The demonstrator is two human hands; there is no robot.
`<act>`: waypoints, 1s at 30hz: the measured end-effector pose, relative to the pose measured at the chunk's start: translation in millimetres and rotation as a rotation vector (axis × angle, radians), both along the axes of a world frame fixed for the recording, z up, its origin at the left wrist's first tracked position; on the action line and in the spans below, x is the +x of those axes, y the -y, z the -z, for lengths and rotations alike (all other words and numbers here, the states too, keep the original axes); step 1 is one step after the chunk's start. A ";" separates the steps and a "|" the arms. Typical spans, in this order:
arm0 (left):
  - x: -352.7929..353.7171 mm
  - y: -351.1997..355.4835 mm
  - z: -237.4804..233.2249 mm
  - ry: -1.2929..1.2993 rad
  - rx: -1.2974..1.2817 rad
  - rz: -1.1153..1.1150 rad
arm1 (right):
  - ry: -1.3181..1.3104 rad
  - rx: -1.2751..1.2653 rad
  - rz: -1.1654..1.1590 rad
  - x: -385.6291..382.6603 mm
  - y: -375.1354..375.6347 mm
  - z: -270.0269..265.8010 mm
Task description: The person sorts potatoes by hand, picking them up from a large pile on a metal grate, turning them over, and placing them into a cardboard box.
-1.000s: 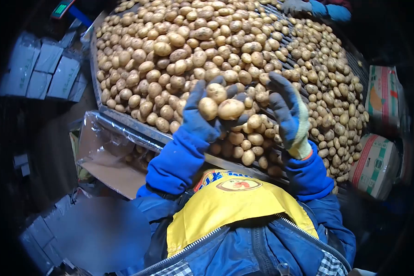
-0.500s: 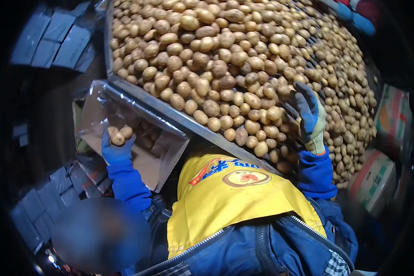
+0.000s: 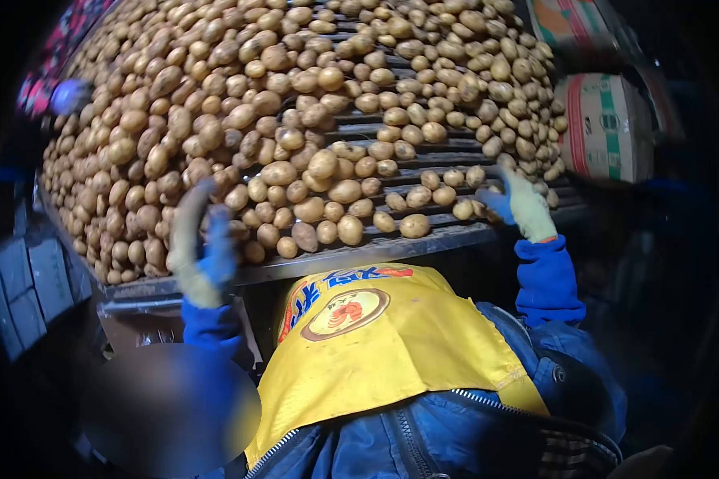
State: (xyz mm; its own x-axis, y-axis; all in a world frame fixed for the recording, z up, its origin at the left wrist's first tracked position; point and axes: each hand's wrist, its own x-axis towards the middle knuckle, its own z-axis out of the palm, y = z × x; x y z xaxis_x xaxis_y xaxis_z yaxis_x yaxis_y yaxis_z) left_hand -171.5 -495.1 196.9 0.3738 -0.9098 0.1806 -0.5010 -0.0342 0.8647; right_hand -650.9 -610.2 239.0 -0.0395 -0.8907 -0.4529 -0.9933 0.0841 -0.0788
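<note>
Potatoes [image 3: 323, 164] of mixed sizes cover a slatted sorting table [image 3: 447, 152]. My left hand [image 3: 204, 251], in a blue and pale yellow glove, is over the potatoes near the front left edge. It is blurred by motion, but its fingers are apart and no potato shows in it. At the right, my right hand [image 3: 523, 206], gloved alike, is low over the slats with its fingers pointing left and spread. Its fingertips are right at a few small potatoes [image 3: 463, 209].
A metal rim [image 3: 335, 259] runs along the table front. Below its left end stands a lined cardboard box [image 3: 140, 327]. Printed cartons [image 3: 607, 128] stand at the right, grey packages [image 3: 32, 279] at the left. Another person's gloved hand [image 3: 70, 96] is at the far left edge.
My view has turned right along the table. My left hand held potatoes over the box and is now over the pile without them. My right hand has lowered to the slats.
</note>
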 end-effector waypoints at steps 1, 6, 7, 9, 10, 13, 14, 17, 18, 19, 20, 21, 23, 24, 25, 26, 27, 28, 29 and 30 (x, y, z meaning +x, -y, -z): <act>-21.6 10.8 9.1 -0.197 0.047 0.171 | 0.050 -0.023 -0.001 5.8 -14.8 1.1; -103.0 70.3 20.0 0.506 -0.119 1.022 | 0.478 -0.309 -0.091 57.0 -38.5 79.9; -111.0 74.4 25.2 0.605 -0.090 0.989 | 0.364 -0.527 -0.366 73.9 -40.0 96.9; -113.8 88.9 31.9 0.722 -0.095 0.877 | 0.218 -0.274 -0.271 130.8 -43.2 81.4; -105.4 95.2 31.9 0.730 -0.095 0.807 | 0.351 -0.181 -0.267 147.0 -37.4 61.6; -57.8 101.0 36.3 0.690 -0.021 0.719 | 0.907 -0.036 -0.052 157.3 -31.7 46.6; -53.4 96.9 42.7 0.685 -0.083 0.638 | 1.054 0.083 0.025 158.2 -28.6 26.2; -38.3 85.8 30.8 0.621 -0.031 0.671 | 0.877 -0.581 -0.228 113.0 -6.4 53.5; -33.7 83.6 29.4 0.543 -0.026 0.675 | 0.682 -0.702 -0.148 81.9 3.4 55.6; -32.6 82.6 25.2 0.540 -0.038 0.633 | 0.718 -0.701 0.099 55.7 14.3 55.8; -29.8 79.4 23.8 0.527 -0.072 0.579 | 0.439 -0.823 0.092 19.3 32.6 50.3; -27.1 73.8 27.5 0.462 -0.053 0.501 | 0.732 -0.657 0.559 4.5 46.2 31.3; -23.5 66.8 30.2 0.397 -0.051 0.400 | 0.487 -0.599 0.637 -53.9 69.4 24.2; -23.0 65.6 29.1 0.399 -0.052 0.399 | 0.490 -0.600 0.637 -54.9 78.9 37.6; -23.9 65.4 27.6 0.380 -0.066 0.372 | 0.276 -0.558 0.627 -47.0 88.3 48.2; -26.0 67.3 26.3 0.360 -0.082 0.343 | 0.064 -0.516 0.611 -40.7 97.3 56.3; -29.1 69.7 25.8 0.398 -0.128 0.335 | 0.137 -0.554 0.582 -28.4 92.5 57.5; -33.5 74.4 23.1 0.402 -0.130 0.344 | 0.004 -0.542 0.415 -16.6 88.3 55.2; -41.7 82.6 19.6 0.392 -0.160 0.372 | -0.060 -0.661 0.169 -7.4 73.6 66.7; -52.3 90.2 16.5 0.380 -0.191 0.398 | 0.305 -0.787 0.136 0.7 71.7 89.0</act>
